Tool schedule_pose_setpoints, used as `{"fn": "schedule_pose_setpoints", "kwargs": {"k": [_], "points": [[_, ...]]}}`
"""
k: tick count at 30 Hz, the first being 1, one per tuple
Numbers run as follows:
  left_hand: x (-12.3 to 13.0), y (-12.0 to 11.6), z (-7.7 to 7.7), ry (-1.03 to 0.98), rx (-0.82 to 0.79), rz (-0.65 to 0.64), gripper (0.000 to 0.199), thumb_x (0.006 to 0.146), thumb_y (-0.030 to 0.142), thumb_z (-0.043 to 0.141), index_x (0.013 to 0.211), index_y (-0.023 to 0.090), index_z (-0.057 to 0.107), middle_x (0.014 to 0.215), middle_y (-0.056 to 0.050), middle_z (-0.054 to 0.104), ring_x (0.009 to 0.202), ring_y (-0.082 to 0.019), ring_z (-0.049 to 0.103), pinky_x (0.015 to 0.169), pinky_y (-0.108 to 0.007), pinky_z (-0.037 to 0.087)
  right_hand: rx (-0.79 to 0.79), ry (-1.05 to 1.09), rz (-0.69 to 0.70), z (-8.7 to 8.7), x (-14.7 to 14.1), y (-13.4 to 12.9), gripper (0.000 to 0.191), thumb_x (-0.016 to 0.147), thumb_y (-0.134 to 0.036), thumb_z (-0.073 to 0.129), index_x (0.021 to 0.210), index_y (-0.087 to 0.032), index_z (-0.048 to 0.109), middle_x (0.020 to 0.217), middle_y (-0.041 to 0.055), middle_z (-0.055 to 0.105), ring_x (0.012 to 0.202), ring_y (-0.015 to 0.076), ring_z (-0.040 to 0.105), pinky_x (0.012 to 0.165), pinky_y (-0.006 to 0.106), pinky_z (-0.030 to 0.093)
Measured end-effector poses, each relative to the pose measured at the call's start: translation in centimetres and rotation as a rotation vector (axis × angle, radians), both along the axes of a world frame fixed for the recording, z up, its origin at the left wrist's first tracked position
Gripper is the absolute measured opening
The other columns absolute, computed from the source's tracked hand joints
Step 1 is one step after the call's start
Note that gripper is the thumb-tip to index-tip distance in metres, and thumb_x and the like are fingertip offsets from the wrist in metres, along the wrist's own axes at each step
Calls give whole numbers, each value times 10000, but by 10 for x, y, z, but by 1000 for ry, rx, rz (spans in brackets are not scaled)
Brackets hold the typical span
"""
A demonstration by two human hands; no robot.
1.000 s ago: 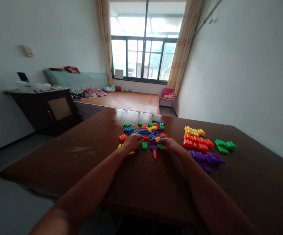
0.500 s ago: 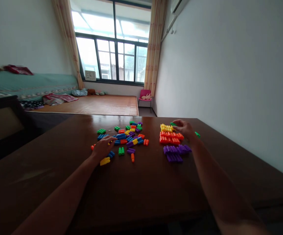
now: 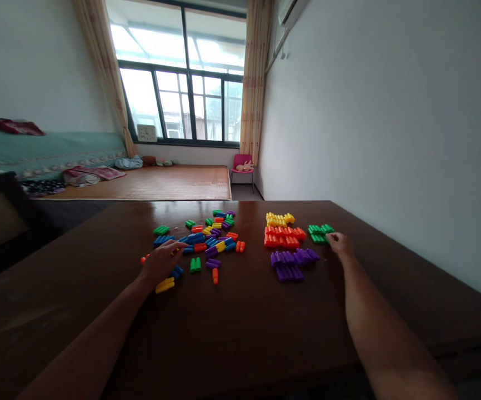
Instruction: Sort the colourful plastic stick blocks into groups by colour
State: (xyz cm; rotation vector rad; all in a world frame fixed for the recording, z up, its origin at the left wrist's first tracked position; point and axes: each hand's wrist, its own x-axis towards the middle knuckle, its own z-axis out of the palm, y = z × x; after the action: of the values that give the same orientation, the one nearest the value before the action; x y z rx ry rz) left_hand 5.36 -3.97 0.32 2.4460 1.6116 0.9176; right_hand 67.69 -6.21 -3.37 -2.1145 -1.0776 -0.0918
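Observation:
My left hand [image 3: 161,261] lies over the left side of a mixed pile of small plastic building blocks [image 3: 194,239]. Its fingers are stretched out, and a bit of yellow shows beneath them. On the right, my right hand [image 3: 341,245] has its fingers pinched together at the near right edge of a green block group [image 3: 319,233]. The fingertips cover part of the green block there. Left of that hand, blocks are grouped by colour: yellow blocks [image 3: 280,219], orange-red blocks [image 3: 282,238] and purple blocks [image 3: 292,264].
The dark brown table [image 3: 240,328] carries all the blocks. A single orange block [image 3: 215,276] and a yellow block [image 3: 164,285] lie nearest me. Beyond the table are a bed with a mat [image 3: 182,180], a pink chair [image 3: 242,163] and a window. A white wall rises at right.
My right hand has moved from beside the yellow blocks to the right and nearer, bringing a green block to the green group. The left hand stays over the pile. The view has shifted slightly.

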Motion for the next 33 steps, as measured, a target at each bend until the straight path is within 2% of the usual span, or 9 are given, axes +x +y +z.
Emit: {"fn": "schedule_pose_setpoints", "kwargs": {"k": [6,13,16,19,23,27,29,31,33], "points": [[3,-3,4,-2,12,-19,357,899,465,426,1023,281,705,1047,-22,690,906,-207,669,813,-298,497,-15,-61,26,-5,10,-5,139,655,-310,648,737,-209,698,800,80,740,728,222,681,659,309,490],[4,-3,4,18,46,-27,343,908,448,426,1024,283,704,1040,-14,696,903,-198,666,794,-283,489,18,-100,41,-3,-5,-6,129,653,-247,630,758,-198,687,814,86,727,743,213,662,705,320,496],[3,-4,4,16,46,-21,333,908,437,435,1025,283,707,1042,-12,693,909,-200,664,795,-287,488,115,-108,5,4,-10,-9,199,705,-286,573,816,-170,691,839,115,720,685,204,627,681,336,491],[5,-7,6,18,39,-10,336,914,409,429,1037,267,707,1038,-25,694,894,-194,662,785,-283,491,282,-116,58,21,-31,-13,346,791,-356,488,968,-128,680,915,146,708,622,180,582,632,330,483],[7,-12,9,23,37,14,312,911,354,448,1020,253,722,1029,-38,692,884,-197,659,766,-282,489,372,-129,364,55,-120,-18,380,868,-405,463,1079,-157,659,1018,131,692,726,185,613,688,320,492],[9,-15,9,27,30,43,296,913,324,460,1030,261,725,1031,-30,691,875,-182,655,757,-264,481,161,-154,1028,75,-253,-32,264,883,-340,518,1060,-229,680,1056,78,686,825,185,636,762,315,504],[9,-16,9,29,18,50,292,915,320,465,1032,259,725,1033,-27,692,869,-175,654,753,-258,478,60,-245,1238,74,-313,-39,222,879,-331,563,1042,-238,682,1067,70,681,932,199,631,846,325,488],[10,-18,9,35,7,38,291,915,306,465,1032,256,727,1030,-28,691,879,-174,653,761,-254,478,-59,-356,1292,70,-362,-42,218,904,-335,550,1040,-214,670,1050,81,679,978,205,623,867,323,476],[10,-18,10,45,-2,33,288,912,294,467,1034,258,726,1026,-28,691,891,-175,653,766,-252,477,-158,-458,1222,65,-397,-42,260,922,-373,526,1056,-186,649,1060,112,671,997,223,618,855,337,474]]}}
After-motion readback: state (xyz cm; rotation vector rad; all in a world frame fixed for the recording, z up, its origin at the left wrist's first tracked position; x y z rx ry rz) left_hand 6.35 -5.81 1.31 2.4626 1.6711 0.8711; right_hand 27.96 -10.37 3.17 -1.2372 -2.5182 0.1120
